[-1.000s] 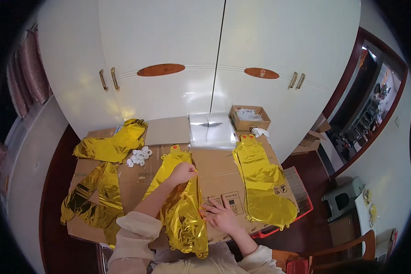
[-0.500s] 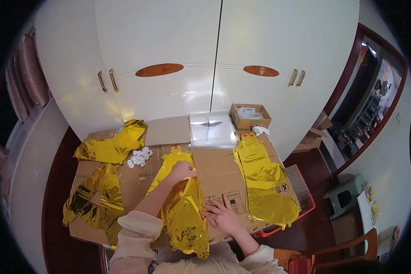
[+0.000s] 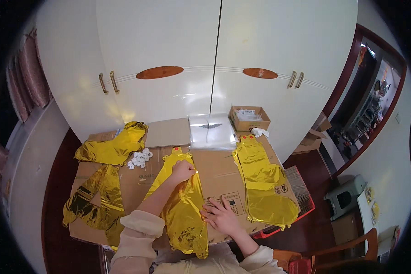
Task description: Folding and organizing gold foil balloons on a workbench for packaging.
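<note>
A flat gold foil balloon (image 3: 182,212) lies lengthwise in front of me, its top tab marked with a red dot. My left hand (image 3: 183,171) rests on its upper part with the fingers curled closed; whatever they may grip is hidden. Beside the balloon's right edge, my right hand (image 3: 221,217) lies with fingers spread, the fingertips touching the foil and the palm over the cardboard (image 3: 217,171). To the right is a gold foil piece (image 3: 265,182), laid out flat. Two more gold foil pieces lie at the left, one far (image 3: 109,148) and one near (image 3: 98,196).
White rings (image 3: 139,158) sit in a small heap behind the left foil. A stack of clear plastic sheets (image 3: 211,132) and an open carton (image 3: 250,119) with packets stand against the white cabinet (image 3: 160,36). A wooden chair (image 3: 347,253) is at the lower right.
My left hand has drawn its extended digit in and is now a closed fist at nearly the same spot. My right hand stays in place, and the foil pieces look unmoved.
</note>
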Motion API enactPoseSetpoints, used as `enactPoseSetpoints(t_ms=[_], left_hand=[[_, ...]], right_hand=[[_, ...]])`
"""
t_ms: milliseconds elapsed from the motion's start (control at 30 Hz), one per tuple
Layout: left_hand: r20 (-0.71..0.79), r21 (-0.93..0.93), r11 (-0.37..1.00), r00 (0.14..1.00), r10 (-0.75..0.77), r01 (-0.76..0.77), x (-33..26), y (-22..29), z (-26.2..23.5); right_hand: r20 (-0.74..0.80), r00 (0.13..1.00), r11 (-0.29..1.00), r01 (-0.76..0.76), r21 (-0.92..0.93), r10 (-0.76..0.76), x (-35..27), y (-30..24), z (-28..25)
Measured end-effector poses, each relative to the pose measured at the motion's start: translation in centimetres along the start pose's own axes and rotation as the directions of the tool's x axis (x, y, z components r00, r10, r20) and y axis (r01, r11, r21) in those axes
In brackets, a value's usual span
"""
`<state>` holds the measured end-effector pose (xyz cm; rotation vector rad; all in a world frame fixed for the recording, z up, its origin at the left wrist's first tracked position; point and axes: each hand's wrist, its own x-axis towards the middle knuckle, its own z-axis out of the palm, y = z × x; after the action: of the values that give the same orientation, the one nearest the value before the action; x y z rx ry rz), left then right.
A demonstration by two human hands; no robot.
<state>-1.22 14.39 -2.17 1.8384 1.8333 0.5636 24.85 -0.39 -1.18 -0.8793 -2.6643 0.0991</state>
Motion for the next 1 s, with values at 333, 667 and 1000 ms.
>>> enactPoseSetpoints(t_ms=[333, 667, 1000], left_hand=[[-0.348, 0.301, 0.934, 0.890, 0.295, -0.192, -3.1, 2.1, -0.5], [0.128, 0.524, 0.697, 0.855, 0.503, -0.489, -11.3, 2.0, 0.0], [0.200, 0.517, 0.706, 0.870, 0.451, -0.485, -9.3, 0.9, 0.7]], right_hand=[[-0.024, 1.000, 0.999, -0.013, 0.036, 0.014, 0.0, 0.0, 0.0], [-0.002, 1.000, 0.999, -0.006, 0.050, 0.006, -0.1, 0.1, 0.0], [0.001, 1.000, 0.999, -0.007, 0.044, 0.007, 0.1, 0.2, 0.0]])
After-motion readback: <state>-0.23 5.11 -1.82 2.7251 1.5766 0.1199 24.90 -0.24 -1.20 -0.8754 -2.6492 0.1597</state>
